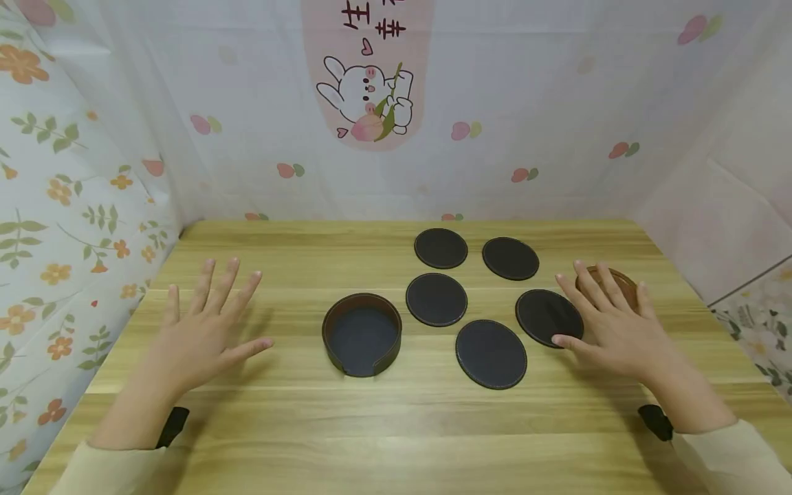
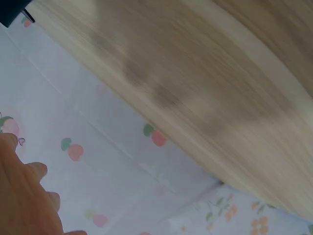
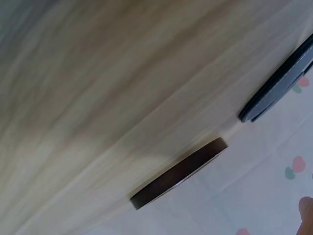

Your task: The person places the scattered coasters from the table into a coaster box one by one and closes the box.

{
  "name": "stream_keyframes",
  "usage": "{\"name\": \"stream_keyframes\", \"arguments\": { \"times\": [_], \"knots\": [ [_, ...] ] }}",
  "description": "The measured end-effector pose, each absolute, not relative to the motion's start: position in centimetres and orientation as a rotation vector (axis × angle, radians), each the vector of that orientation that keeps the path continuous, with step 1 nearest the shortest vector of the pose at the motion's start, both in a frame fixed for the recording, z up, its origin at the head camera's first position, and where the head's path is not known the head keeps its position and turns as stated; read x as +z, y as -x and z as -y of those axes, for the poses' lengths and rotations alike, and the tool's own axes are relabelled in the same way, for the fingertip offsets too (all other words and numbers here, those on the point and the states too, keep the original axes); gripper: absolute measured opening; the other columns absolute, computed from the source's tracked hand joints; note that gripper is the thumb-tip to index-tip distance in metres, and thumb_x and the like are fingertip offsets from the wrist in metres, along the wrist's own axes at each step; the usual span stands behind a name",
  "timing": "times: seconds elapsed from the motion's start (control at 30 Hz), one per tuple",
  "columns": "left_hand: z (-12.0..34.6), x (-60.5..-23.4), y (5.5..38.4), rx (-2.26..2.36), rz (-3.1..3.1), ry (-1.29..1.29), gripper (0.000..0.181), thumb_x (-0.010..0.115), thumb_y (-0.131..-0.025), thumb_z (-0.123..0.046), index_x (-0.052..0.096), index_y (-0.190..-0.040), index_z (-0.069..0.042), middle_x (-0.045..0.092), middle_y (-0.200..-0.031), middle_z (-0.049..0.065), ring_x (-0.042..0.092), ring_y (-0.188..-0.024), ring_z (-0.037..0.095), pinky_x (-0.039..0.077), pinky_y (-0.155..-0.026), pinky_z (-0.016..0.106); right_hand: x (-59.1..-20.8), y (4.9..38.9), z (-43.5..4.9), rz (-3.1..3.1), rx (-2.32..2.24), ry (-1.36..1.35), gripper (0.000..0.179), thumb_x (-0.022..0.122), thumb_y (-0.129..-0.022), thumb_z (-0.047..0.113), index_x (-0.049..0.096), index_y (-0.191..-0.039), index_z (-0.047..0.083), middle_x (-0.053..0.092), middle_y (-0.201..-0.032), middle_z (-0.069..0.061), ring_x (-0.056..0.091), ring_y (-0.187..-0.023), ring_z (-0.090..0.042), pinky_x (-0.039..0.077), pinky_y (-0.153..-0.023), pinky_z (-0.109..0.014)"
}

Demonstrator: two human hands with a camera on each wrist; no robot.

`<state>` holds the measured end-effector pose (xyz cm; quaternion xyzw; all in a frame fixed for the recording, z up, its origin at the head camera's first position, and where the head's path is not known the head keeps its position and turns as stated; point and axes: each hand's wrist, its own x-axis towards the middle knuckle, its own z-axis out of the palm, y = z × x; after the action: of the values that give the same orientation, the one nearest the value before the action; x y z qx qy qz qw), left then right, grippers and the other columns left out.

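Observation:
My left hand is held over the left side of the table, fingers spread and straight, holding nothing. On the right, my right hand spreads its fingers in the same way. Its thumb overlaps the edge of a black round coaster in the head view, and its fingers partly cover a brown round piece. Between the hands stands a round, dark coaster holder with a notch in its front wall. More black coasters lie flat right of it, among them one nearer me and one close beside the holder.
Two further black coasters, one left and one right, lie toward the back of the wooden table. A printed cloth hangs behind the table, and flowered cloth hangs at the left.

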<state>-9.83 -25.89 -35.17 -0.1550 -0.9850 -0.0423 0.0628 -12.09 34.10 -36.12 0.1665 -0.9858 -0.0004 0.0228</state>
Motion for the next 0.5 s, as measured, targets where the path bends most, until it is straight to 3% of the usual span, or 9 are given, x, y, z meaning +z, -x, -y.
{"name": "stream_keyframes", "arguments": {
  "times": [0.27, 0.5],
  "knots": [
    [23.4, -35.2, 10.7, -0.29, 3.003, 0.69, 0.1, 0.06, -0.09, -0.064, -0.001, -0.161, -0.031, -0.013, -0.168, -0.003, -0.019, -0.154, 0.025, -0.002, -0.115, 0.075, -36.0, 12.2, -32.1, 3.027, 0.045, -0.651, 0.097, 0.059, -0.092, 0.06, -0.002, -0.161, 0.029, -0.013, -0.168, 0.004, -0.013, -0.155, -0.028, -0.012, -0.114, -0.073],
    [21.3, -35.3, 11.8, -0.306, 3.017, 0.83, 0.1, 0.06, -0.088, -0.067, 0.005, -0.162, -0.027, -0.002, -0.169, -0.001, -0.007, -0.156, 0.03, 0.011, -0.115, 0.074, -36.2, 12.4, -29.7, 3.059, 0.109, -0.731, 0.093, 0.058, -0.091, 0.064, 0.005, -0.161, 0.032, -0.008, -0.169, 0.004, -0.011, -0.156, -0.025, 0.005, -0.114, -0.076]
  ]
}}
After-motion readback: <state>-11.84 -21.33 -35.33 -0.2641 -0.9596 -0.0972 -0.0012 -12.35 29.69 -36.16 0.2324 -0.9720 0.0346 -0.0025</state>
